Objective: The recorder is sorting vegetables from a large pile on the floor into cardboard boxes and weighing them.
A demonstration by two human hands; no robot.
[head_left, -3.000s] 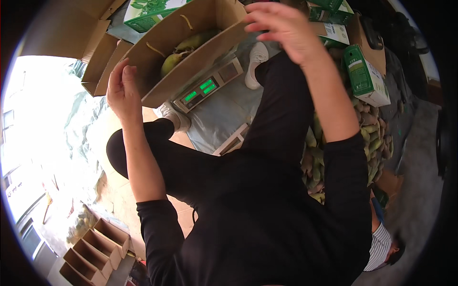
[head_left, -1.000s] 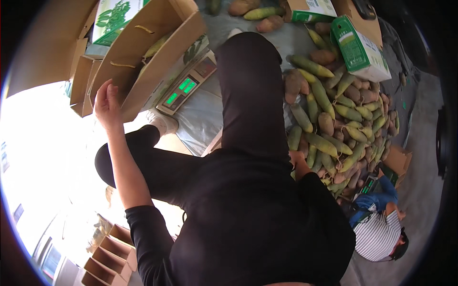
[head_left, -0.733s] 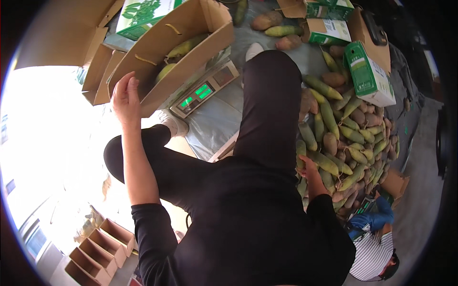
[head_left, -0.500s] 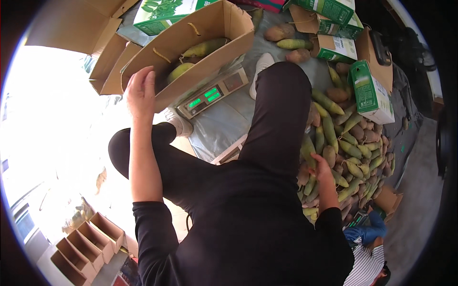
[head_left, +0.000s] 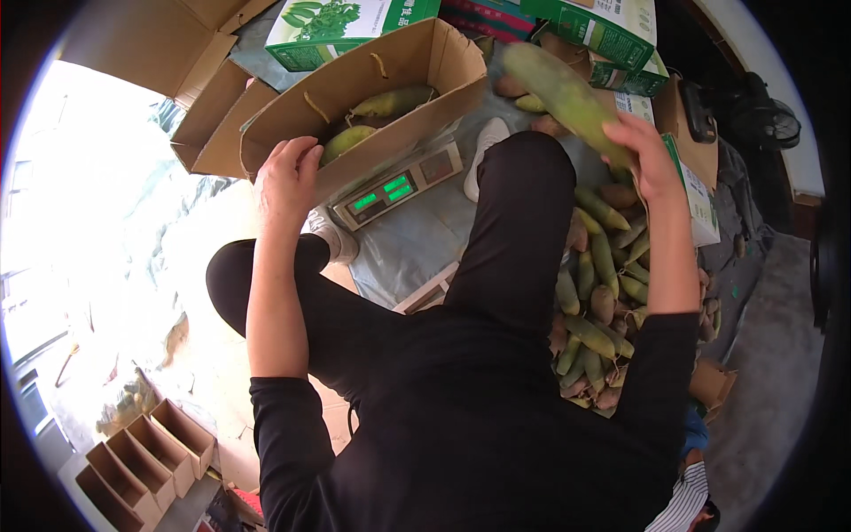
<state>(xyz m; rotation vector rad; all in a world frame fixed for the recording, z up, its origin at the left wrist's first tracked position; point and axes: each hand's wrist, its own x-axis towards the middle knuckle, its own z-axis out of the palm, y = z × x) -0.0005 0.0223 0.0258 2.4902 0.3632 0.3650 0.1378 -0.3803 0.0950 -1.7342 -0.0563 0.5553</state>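
My right hand (head_left: 647, 158) is closed round the lower end of a large green radish (head_left: 563, 96), lifted above the pile on the right and slightly blurred. At the near left corner of an open cardboard box (head_left: 412, 122), my left hand (head_left: 288, 184) has its fingers bent over the rim. Inside that box lie a few green radishes (head_left: 390, 103) near two rope loops. The box rests on a digital scale (head_left: 387, 192) with lit green displays.
A heap of green radishes and brownish roots (head_left: 603, 306) spreads beside my right knee. Green-and-white cartons (head_left: 612, 31) stand at the far right, another carton (head_left: 332, 31) behind the box. Empty cardboard boxes (head_left: 146, 457) line up at lower left. A person in stripes (head_left: 687, 496) is at lower right.
My right hand has risen from the heap, bringing up a green radish toward the far side. My left hand has shifted slightly right along the box rim.
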